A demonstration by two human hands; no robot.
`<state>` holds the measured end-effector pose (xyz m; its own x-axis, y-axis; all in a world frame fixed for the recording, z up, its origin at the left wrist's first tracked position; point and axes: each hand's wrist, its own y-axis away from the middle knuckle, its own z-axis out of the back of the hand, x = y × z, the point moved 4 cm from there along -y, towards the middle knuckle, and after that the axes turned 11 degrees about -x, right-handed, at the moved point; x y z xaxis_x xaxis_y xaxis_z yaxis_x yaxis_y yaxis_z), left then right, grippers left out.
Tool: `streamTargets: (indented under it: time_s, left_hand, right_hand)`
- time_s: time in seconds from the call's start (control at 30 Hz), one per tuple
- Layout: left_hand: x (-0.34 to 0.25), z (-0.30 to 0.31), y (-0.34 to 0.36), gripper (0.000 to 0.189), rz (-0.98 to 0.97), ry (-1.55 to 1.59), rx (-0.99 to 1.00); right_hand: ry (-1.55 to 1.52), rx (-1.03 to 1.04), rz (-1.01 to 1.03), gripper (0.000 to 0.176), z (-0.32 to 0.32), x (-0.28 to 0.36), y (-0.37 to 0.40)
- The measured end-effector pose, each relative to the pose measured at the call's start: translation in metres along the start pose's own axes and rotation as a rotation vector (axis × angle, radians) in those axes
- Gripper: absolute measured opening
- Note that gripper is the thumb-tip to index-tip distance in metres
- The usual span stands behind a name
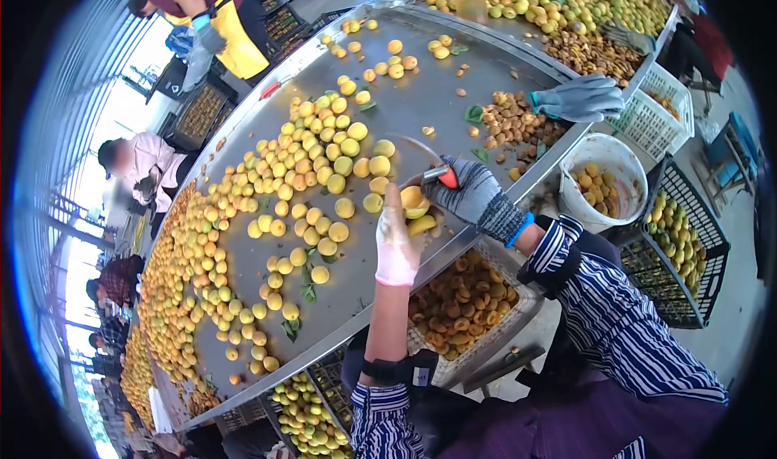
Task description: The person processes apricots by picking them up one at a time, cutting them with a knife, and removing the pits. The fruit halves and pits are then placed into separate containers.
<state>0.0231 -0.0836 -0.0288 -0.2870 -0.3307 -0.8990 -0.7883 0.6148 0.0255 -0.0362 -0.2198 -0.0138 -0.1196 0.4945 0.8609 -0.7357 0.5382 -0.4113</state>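
pink-gloved left hand point(396, 244) holds a round yellow apricot point(414, 202), grey-gloved right hand point(473, 196) grips a red-handled steel knife point(439, 176) against it.

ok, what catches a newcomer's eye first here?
A long metal table heaped with yellow fruit fills the left and centre. At its near edge the pale-gloved left hand holds one fruit while the grey-gloved right hand holds a knife to it. A crate of halved fruit sits just below.

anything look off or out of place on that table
Nothing damaged or spilled. Only stray green leaves lie among the apricots on the metal table. The left hand holds one apricot, the right hand a knife.
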Motion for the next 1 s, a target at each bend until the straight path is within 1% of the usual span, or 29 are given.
streamTargets:
  time_s: [0.03, 0.07, 0.1, 0.13, 0.17, 0.2, 0.23, 0.27, 0.3, 0.33, 0.4, 0.43, 0.47, 0.5, 0.53, 0.6, 0.63, 0.67, 0.7, 0.73, 0.8, 0.93, 1.0]
  left_hand:
    - [-0.009, -0.003, 0.0, 0.054, 0.133, 0.088, 0.008]
    - [-0.012, -0.007, 0.001, 0.05, 0.266, 0.173, 0.016]
    - [-0.008, -0.005, 0.0, 0.041, 0.08, 0.027, -0.047]
    - [-0.006, -0.009, 0.001, 0.041, 0.084, 0.018, -0.039]
    - [-0.011, -0.012, 0.002, 0.04, -0.088, -0.194, -0.073]
    - [-0.016, -0.014, 0.003, 0.039, -0.263, -0.403, -0.106]
    - [-0.013, -0.013, 0.002, 0.039, -0.257, -0.408, -0.098]
    - [-0.01, -0.01, 0.002, 0.037, -0.266, -0.321, -0.119]
    - [-0.008, -0.007, 0.003, 0.035, -0.274, -0.234, -0.141]
    - [-0.008, -0.011, 0.002, 0.035, -0.268, -0.238, -0.136]
    - [-0.004, -0.011, -0.002, 0.03, -0.06, 0.012, -0.359]
    - [0.002, -0.009, -0.007, 0.03, -0.055, 0.008, -0.352]
    - [0.003, -0.006, -0.012, 0.029, -0.195, -0.103, -0.331]
    - [0.005, -0.004, -0.014, 0.028, -0.338, -0.212, -0.308]
    - [0.007, -0.005, -0.013, 0.028, -0.334, -0.213, -0.302]
    - [0.009, -0.003, -0.01, 0.027, -0.291, -0.259, -0.331]
    - [0.007, -0.004, -0.007, 0.027, -0.288, -0.264, -0.326]
    - [0.007, -0.003, -0.005, 0.025, -0.227, -0.235, -0.359]
    - [0.007, -0.003, -0.003, 0.022, -0.166, -0.207, -0.394]
    - [0.005, -0.006, -0.002, 0.022, -0.165, -0.211, -0.392]
    - [-0.002, -0.015, 0.003, 0.019, -0.359, -0.22, -0.305]
    - [0.0, -0.009, 0.003, 0.016, -0.351, -0.253, -0.333]
    - [-0.006, -0.017, 0.002, 0.014, -0.609, -0.48, -0.275]
  right_hand:
    - [0.011, -0.079, -0.016, 0.026, 0.002, -0.005, -0.001]
    - [0.008, -0.09, -0.02, 0.026, 0.01, 0.006, -0.002]
    - [-0.044, -0.007, -0.249, 0.028, 0.018, 0.012, -0.002]
    - [-0.099, 0.077, -0.477, 0.029, 0.02, 0.013, 0.001]
    - [-0.262, 0.053, -0.551, 0.034, 0.012, 0.004, 0.006]
    - [-0.267, 0.043, -0.555, 0.034, 0.015, 0.005, 0.007]
    - [-0.318, 0.155, -0.721, 0.036, 0.017, 0.01, 0.012]
    - [-0.369, 0.27, -0.886, 0.038, 0.015, 0.012, 0.019]
    - [-0.428, 0.285, -0.876, 0.041, 0.012, 0.008, 0.021]
    - [-0.433, 0.279, -0.881, 0.041, 0.01, 0.005, 0.023]
    - [-0.48, 0.316, -0.955, 0.043, 0.005, 0.001, 0.027]
    - [-0.468, 0.314, -0.916, 0.041, 0.005, 0.002, 0.028]
    - [-0.472, 0.305, -0.922, 0.041, 0.004, 0.001, 0.029]
    - [-0.545, 0.283, -0.949, 0.041, 0.001, 0.0, 0.029]
    - [-0.617, 0.262, -0.972, 0.041, -0.002, -0.001, 0.03]
    - [-0.603, 0.232, -0.975, 0.04, -0.006, -0.009, 0.028]
    - [-0.532, 0.216, -0.96, 0.04, -0.007, -0.009, 0.027]
    - [-0.46, 0.2, -0.944, 0.039, -0.007, -0.01, 0.026]
    - [-0.416, 0.218, -0.892, 0.039, -0.008, -0.014, 0.026]
    - [-0.42, 0.216, -0.893, 0.039, -0.008, -0.013, 0.026]
    - [-0.358, 0.218, -0.853, 0.04, -0.008, -0.009, 0.024]
    - [-0.482, 0.16, -0.856, 0.035, -0.012, -0.008, 0.028]
    - [-0.571, 0.14, -0.903, 0.029, -0.012, -0.008, 0.03]
